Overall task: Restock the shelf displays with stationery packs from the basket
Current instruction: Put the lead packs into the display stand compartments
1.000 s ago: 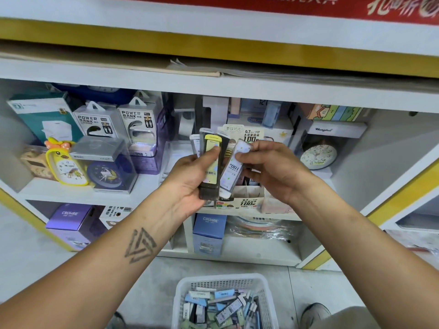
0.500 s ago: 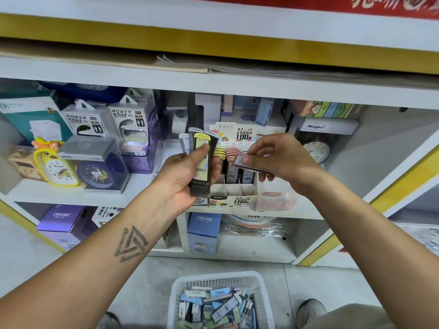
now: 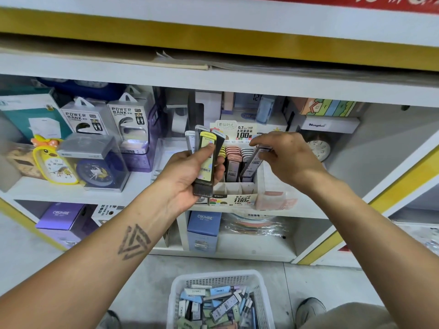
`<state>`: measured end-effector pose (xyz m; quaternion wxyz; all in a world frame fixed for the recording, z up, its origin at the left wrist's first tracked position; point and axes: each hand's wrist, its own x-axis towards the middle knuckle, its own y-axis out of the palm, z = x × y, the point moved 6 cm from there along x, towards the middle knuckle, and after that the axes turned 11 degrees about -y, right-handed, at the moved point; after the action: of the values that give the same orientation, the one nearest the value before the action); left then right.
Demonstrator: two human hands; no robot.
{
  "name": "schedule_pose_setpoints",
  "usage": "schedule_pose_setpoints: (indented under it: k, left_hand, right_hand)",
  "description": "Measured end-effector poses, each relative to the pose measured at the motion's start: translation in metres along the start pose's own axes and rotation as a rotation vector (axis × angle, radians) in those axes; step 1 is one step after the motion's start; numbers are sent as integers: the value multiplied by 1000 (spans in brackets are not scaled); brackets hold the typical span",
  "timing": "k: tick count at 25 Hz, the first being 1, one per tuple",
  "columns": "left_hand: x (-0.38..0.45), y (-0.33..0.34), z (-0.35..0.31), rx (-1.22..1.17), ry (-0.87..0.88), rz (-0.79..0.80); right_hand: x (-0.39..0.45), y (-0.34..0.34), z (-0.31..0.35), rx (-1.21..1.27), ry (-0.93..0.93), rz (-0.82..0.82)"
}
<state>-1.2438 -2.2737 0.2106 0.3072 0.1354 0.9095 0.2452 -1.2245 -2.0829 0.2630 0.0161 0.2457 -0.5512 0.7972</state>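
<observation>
My left hand (image 3: 190, 173) grips a fanned bunch of slim lead packs (image 3: 206, 160), a yellow-labelled one in front. To its right my right hand (image 3: 285, 157) pinches a single dark pack (image 3: 253, 162) by its top, tilted into the rightmost slot of the cardboard display box (image 3: 235, 193) on the middle shelf. Yellow, pink and dark packs (image 3: 234, 160) stand in the box's slots. On the floor below stands the white basket (image 3: 218, 280), holding several loose packs (image 3: 213, 307).
Power bank boxes (image 3: 104, 119) and boxed alarm clocks (image 3: 95, 167) fill the shelf to the left. A round clock (image 3: 318, 148) sits behind my right hand. Purple and blue boxes (image 3: 204, 230) stand on the lower shelf. My shoe (image 3: 308, 309) is beside the basket.
My right hand took one pack from the bunch in my left hand, carried it right and lowered it into the display box's right slot. The left hand stayed roughly in place.
</observation>
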Motion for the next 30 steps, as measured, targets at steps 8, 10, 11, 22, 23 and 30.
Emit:
schedule_pose_setpoints:
  k: [8,10,11,22,23,30]
  left_hand:
    - [-5,-1,-2,47,3,-2]
    - [-5,-2,-3,45,6,1]
    - [-5,-3,-3,41,7,5]
    - [-6,-10,-6,85,3,14]
    - [-6,-10,-5,89,-2,19]
    - [-11,-8,-3,101,-46,93]
  right_hand:
    - [-2,27,9,-171,-40,169]
    - [1,25,12,-261,-74,130]
    - [1,24,12,-312,-82,117]
    - [11,45,26,-259,-161,-9]
    - [13,44,26,-249,-149,-25]
    - [18,42,32,-178,-107,-37]
